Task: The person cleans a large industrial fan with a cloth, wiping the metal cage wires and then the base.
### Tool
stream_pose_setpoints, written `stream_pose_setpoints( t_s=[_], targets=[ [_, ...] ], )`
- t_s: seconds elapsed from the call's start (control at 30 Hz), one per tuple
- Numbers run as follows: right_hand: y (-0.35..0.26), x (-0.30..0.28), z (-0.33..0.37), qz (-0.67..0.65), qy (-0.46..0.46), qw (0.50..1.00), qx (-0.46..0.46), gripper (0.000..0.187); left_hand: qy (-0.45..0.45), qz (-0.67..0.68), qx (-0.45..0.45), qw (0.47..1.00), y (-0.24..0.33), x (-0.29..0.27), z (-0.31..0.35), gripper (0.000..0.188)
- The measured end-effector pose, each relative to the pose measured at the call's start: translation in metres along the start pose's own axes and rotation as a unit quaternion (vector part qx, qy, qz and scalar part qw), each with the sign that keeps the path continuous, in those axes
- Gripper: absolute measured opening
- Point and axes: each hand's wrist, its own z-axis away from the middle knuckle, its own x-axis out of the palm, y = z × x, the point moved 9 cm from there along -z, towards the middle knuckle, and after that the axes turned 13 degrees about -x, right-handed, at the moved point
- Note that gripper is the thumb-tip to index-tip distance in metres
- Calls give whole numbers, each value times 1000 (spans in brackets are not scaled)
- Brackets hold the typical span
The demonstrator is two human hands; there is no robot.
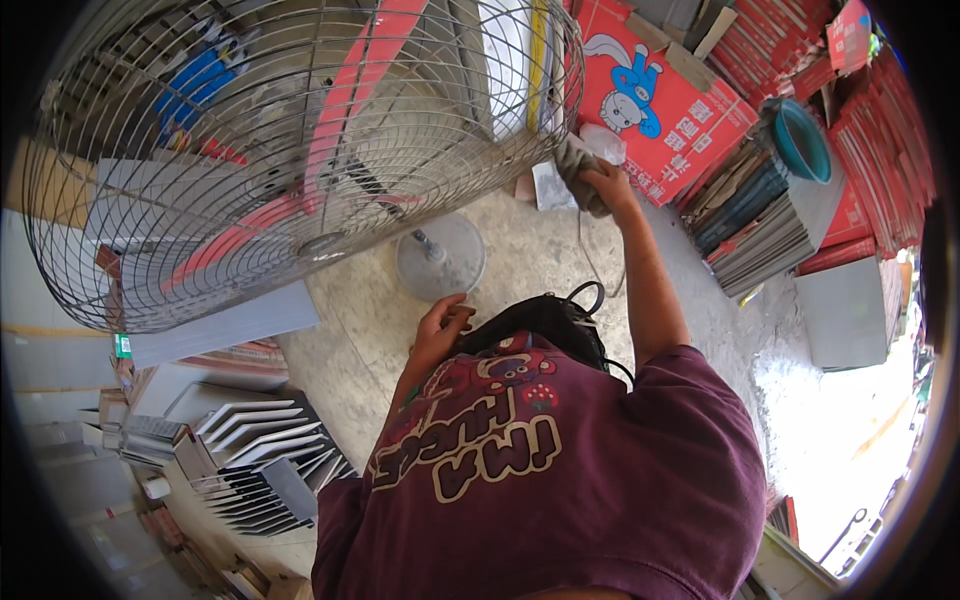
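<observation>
My right hand (608, 188) reaches forward and grips a crumpled grey-brown rag (578, 172) close to the fan's wire guard. Beside the rag, a clear plastic bag (603, 143) lies against a red carton (665, 110). Low in front of my body, my left hand (438, 328) hangs loosely, its fingers slightly bent and apart, holding nothing. It is near a black bag (535, 318) at my waist. A large fan (310, 160) with a wire guard and red blades fills the upper left, on a round grey base (440, 262).
Dark and grey sheets or tiles (740, 215) stand stacked at the right, with a teal basin (800, 142) above them. Red cartons (885, 140) pile up at the far right. A rack of tile samples (265, 450) stands at the left. A thin cord (590, 255) lies on the concrete floor.
</observation>
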Motion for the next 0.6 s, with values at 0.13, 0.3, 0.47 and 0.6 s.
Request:
stream_pose_setpoints(
  t_s=[0.13,0.3,0.47,0.6],
  targets=[
    [-15,18,16,143,-66,987,-21,47,0,1,-2,1000,-10,-4,0,39],
    [-113,-2,7,121,-17,988,-94,45,15,-2,-24,1000,-11,-6,3,39],
    [-244,-35,26,219,66,956,-181,40,24,40,-45,998,-7,-3,7,42],
    [-339,-27,54,72,73,958,-268,38,18,43,-29,998,-13,-4,1,43]
  ],
)
